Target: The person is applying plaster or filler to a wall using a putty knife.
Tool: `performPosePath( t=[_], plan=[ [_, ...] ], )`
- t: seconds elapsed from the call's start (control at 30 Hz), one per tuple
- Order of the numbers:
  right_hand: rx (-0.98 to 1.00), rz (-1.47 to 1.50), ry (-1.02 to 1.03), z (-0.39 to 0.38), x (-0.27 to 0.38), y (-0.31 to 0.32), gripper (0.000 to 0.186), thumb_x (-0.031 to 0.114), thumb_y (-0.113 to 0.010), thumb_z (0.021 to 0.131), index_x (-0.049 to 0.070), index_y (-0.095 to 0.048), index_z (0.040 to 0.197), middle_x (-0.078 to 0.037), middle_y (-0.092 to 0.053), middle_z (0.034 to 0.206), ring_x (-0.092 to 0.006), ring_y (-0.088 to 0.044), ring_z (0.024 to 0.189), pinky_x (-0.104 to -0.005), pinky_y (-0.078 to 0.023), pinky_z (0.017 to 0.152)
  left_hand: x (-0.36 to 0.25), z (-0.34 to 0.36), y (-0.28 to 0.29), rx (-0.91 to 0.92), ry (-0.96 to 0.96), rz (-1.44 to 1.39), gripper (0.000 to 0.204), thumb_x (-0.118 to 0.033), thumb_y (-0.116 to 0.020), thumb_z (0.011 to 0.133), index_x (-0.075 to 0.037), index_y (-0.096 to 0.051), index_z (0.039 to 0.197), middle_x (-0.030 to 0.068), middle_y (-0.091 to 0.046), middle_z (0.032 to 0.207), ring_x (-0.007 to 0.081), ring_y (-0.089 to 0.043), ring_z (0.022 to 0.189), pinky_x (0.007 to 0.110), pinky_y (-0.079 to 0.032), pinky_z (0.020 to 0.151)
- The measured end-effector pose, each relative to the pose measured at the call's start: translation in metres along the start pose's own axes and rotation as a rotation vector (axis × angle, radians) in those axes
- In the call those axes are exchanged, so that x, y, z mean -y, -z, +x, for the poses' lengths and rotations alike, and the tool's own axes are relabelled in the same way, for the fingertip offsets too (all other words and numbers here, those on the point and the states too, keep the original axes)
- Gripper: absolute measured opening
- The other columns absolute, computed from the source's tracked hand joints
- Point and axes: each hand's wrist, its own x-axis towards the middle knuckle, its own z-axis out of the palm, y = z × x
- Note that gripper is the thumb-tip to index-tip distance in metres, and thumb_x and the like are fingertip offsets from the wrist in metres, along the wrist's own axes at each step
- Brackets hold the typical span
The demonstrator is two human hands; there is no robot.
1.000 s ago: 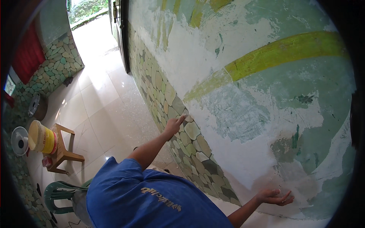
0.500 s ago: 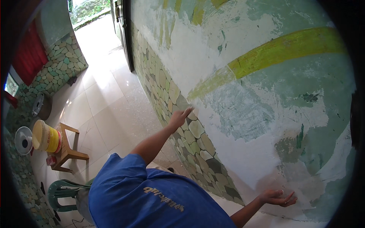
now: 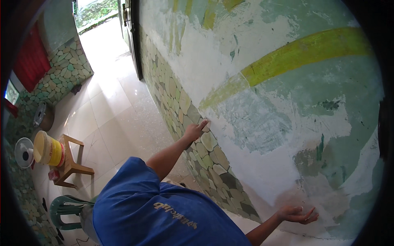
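My left hand (image 3: 194, 132) reaches across to where the stone cladding (image 3: 208, 140) meets the plastered wall (image 3: 262, 166). Its fingers are pressed together at that border, and whatever they may hold is too small to make out. Low on the right, my right hand (image 3: 298, 214) is beside a greyish patch of the wall, palm turned up, fingers apart and slightly curled, with nothing in it. White specks show on its fingertips. White filler covers parts of the green paint, and a yellow-green painted band (image 3: 303, 51) curves across above.
To the left, a yellow and white bucket (image 3: 48, 148) stands on a wooden stool (image 3: 73, 169). A green plastic chair (image 3: 61, 211) is close behind me. Further off are a round metal pot (image 3: 44, 117), a red curtain (image 3: 32, 61) and an open door (image 3: 133, 41). Tiled floor (image 3: 115, 127) lies between.
My left hand has shifted slightly down along the stone border, its fingers now nearer the wall. My right hand has barely moved. The whole view has drifted a little.
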Motion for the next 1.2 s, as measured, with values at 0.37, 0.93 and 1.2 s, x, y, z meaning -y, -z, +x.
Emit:
performPosePath(
  t=[0.37, 0.93, 1.2],
  plan=[
    [-0.028, 0.07, -0.022, 0.002, 0.006, -0.003, 0.039, 0.03, -0.038, 0.097, 0.002, -0.051, 0.121, -0.021, -0.034, 0.136, -0.0361, -0.03, 0.129, -0.0506, -0.025, 0.102, 0.083, 0.009, -0.033, -0.262, -0.231, -0.083, 0.081, -0.069, -0.035, 0.086, 0.0, -0.052, 0.048, 0.01, -0.045, 0.04, 0.023, -0.053, 0.039, 0.036, -0.042, 0.044],
    [0.01, 0.015, -0.005, -0.002, -0.002, -0.001, 0.042, 0.033, -0.035, 0.097, -0.001, -0.048, 0.12, -0.02, -0.03, 0.137, -0.0341, -0.024, 0.132, -0.0506, -0.022, 0.104, 0.086, -0.033, -0.033, -0.142, 0.09, -0.222, 0.074, -0.063, -0.038, 0.089, 0.003, -0.057, 0.061, 0.0119, -0.05, 0.049, 0.0263, -0.05, 0.041, 0.039, -0.041, 0.046],
    [0.04, -0.008, 0.003, -0.005, 0.0, -0.001, 0.041, 0.031, -0.037, 0.097, 0.0, -0.047, 0.121, -0.02, -0.029, 0.137, -0.0337, -0.022, 0.132, -0.0505, -0.021, 0.105, 0.033, 0.007, -0.023, -0.045, -0.012, -0.18, 0.072, -0.059, -0.041, 0.089, 0.003, -0.058, 0.059, 0.0154, -0.049, 0.049, 0.0294, -0.055, 0.05, 0.042, -0.041, 0.051]
  ],
)
